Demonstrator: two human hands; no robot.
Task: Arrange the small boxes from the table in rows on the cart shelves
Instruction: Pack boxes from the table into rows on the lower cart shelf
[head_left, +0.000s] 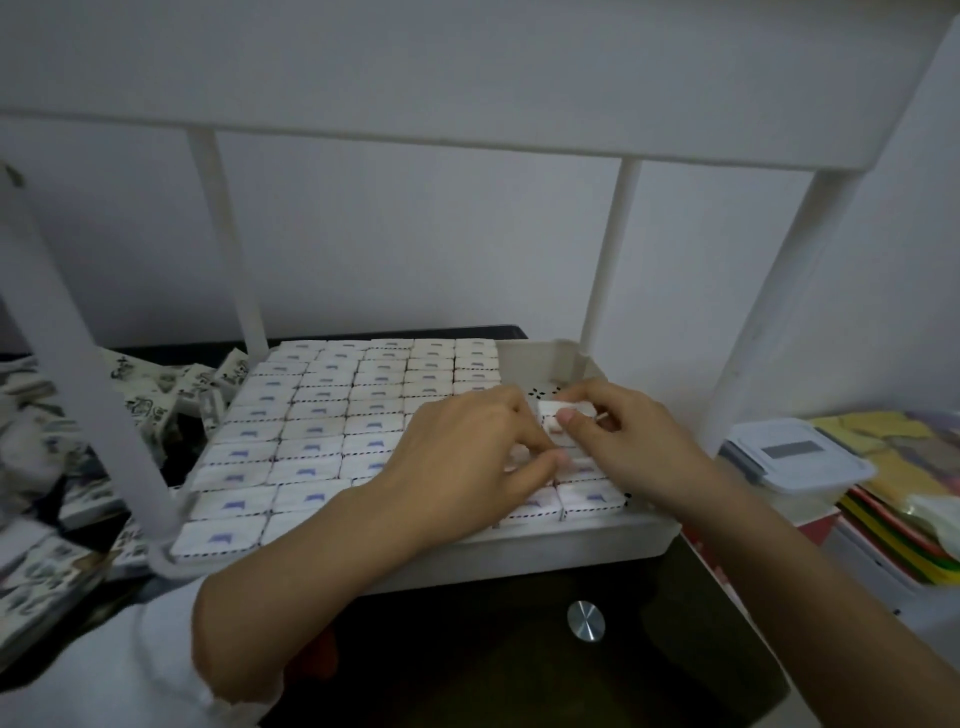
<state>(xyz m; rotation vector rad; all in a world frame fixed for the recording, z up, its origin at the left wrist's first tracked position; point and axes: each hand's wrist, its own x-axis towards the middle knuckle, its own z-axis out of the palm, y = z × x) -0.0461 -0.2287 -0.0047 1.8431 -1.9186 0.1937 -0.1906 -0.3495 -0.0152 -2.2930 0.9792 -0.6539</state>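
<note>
A white cart shelf (566, 545) holds several rows of small white boxes (311, 436) with purple marks, laid flat side by side. Both hands work at the right-hand column. My right hand (623, 441) pinches one small white box (563, 410) between thumb and fingers, tilted above the bare dotted patch of the shelf floor (545, 391). My left hand (467, 457) lies over the rows, its fingertips curled onto the boxes beside that one; what it grips is hidden. A loose heap of printed boxes (156, 400) lies on the dark table to the left.
White cart posts (228, 244) (608, 260) and the upper shelf's rim (467, 124) frame the space above. At the right stand a lidded clear plastic container (795, 457) and stacked coloured packets (893, 499). A dark glass table with a metal stud (586, 619) lies in front.
</note>
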